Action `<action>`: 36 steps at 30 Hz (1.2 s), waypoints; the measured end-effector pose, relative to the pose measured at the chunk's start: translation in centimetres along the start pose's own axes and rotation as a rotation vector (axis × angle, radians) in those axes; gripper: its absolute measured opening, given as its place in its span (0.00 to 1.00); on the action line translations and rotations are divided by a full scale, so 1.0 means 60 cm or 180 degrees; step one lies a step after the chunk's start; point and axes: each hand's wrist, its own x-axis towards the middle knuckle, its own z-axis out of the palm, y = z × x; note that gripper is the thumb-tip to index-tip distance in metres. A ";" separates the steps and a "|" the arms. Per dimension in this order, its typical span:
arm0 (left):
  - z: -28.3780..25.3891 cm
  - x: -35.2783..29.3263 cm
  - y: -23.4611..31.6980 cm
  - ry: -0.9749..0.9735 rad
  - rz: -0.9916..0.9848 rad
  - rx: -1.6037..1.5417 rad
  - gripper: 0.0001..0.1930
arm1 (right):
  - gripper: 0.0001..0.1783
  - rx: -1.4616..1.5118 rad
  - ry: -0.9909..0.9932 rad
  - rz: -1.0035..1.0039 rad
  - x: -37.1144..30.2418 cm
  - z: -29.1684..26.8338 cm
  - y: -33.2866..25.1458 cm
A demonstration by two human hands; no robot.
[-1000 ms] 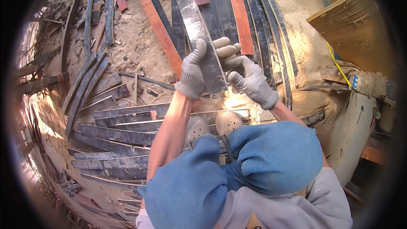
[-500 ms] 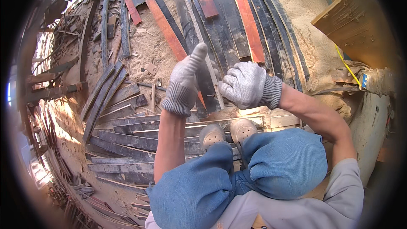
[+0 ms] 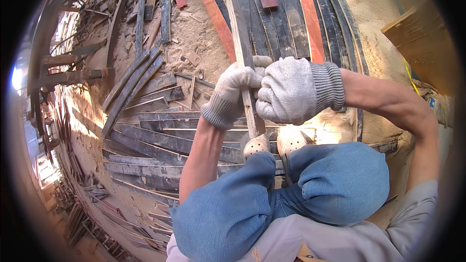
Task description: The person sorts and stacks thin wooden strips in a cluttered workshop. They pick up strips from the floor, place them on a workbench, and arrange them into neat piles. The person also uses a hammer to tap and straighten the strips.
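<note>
A long, narrow wooden plank [image 3: 239, 34] stands on edge in front of me, its pale layered edge facing up and its near end by my shoes. Round this plank my left hand [image 3: 234, 86] is closed, in a pale grey knitted glove, thumb bent over the edge. On the plank's right side my right hand [image 3: 290, 92], gloved alike, makes a closed fist against or very near the wood. Whatever that fist holds, if anything, is hidden by the fingers.
Dark planks [image 3: 284, 24] and reddish planks [image 3: 308, 14] lie lengthwise ahead on sandy ground. More dark boards [image 3: 150, 160] are piled crosswise at left, beside wood scraps [image 3: 191, 58]. A brown wooden panel [image 3: 422, 43] juts in at right. My light shoes [image 3: 291, 138] stand close to the plank's end.
My left hand has gone from thumb raised to thumb folded over the plank. The plank's near part has come up on edge between my hands. My right fist has moved close against it.
</note>
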 end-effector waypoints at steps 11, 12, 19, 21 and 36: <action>-0.001 -0.010 -0.029 -0.0031 -0.0129 0.0000 0.25 | 0.09 0.0810 -0.0143 0.1072 -0.034 0.034 -0.030; 0.000 -0.008 -0.029 0.0007 -0.0081 0.0044 0.26 | 0.10 0.1095 -0.0187 0.1352 -0.035 0.034 -0.036; 0.009 0.004 -0.048 -0.0184 -0.0181 -0.0153 0.25 | 0.09 0.0183 0.0095 0.0462 -0.048 0.026 -0.036; 0.010 0.007 -0.050 -0.0400 -0.0247 -0.0337 0.25 | 0.09 0.1147 0.0477 0.1154 -0.062 0.036 -0.037; 0.023 0.041 -0.047 0.0037 0.0158 0.0488 0.27 | 0.17 0.4808 0.1064 0.4150 -0.095 0.087 -0.068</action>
